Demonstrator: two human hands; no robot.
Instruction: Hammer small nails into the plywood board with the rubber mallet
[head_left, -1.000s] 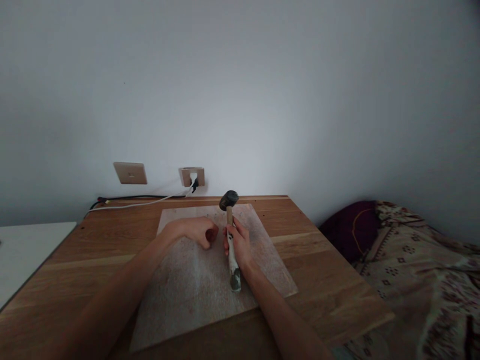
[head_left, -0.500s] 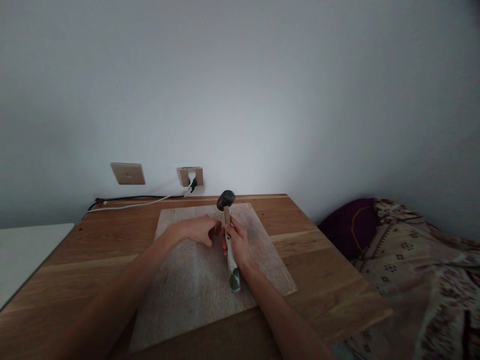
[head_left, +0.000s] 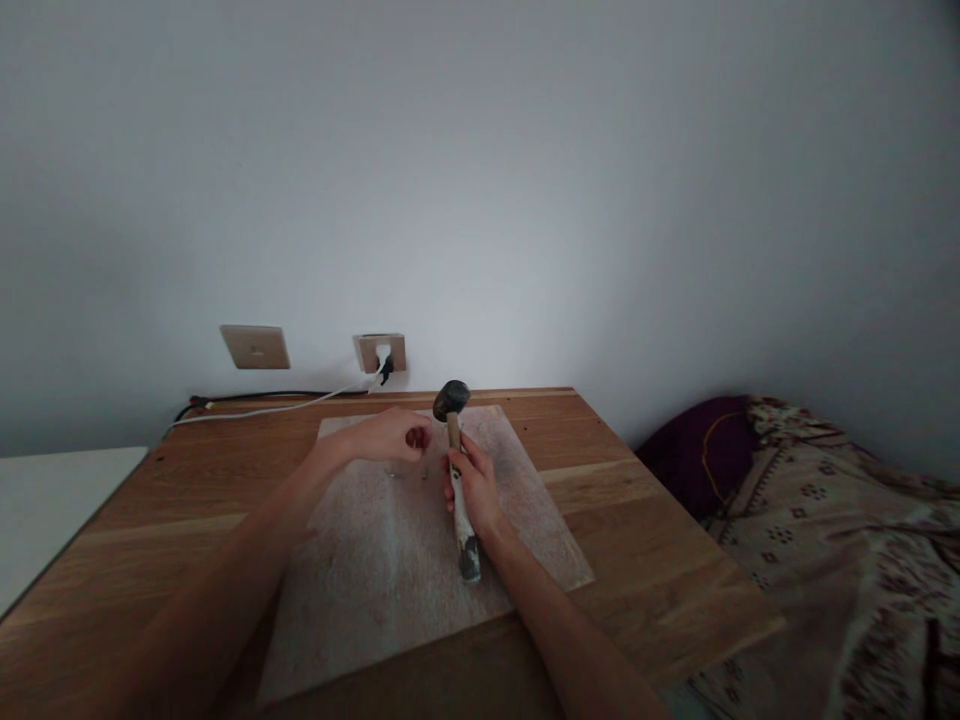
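My right hand [head_left: 476, 482] is wrapped round the handle of a hammer [head_left: 463, 535]. Its dark, rounded head points toward the wall, and the worn handle is pale with a dark patch at the butt. Left of the hammer head, my left hand [head_left: 390, 436] hovers over the far part of a pale, scuffed board [head_left: 375, 570]. Thumb and fingers are curled together, slightly blurred; whatever they may pinch is too small to make out. Tiny thin bits, perhaps nails, show on the board just below that hand.
The board rests on a wooden table [head_left: 637, 540] against the wall. A socket with a plug [head_left: 384, 355] and a wall plate [head_left: 255, 347] are behind; a white cable [head_left: 277, 409] runs along the back edge. Patterned bedding [head_left: 832, 560] and a purple cushion [head_left: 697, 450] lie right.
My left hand has moved away from the hammer, to the left and slightly farther toward the wall, uncovering the tiny bits on the board. The right hand and hammer have stayed in place.
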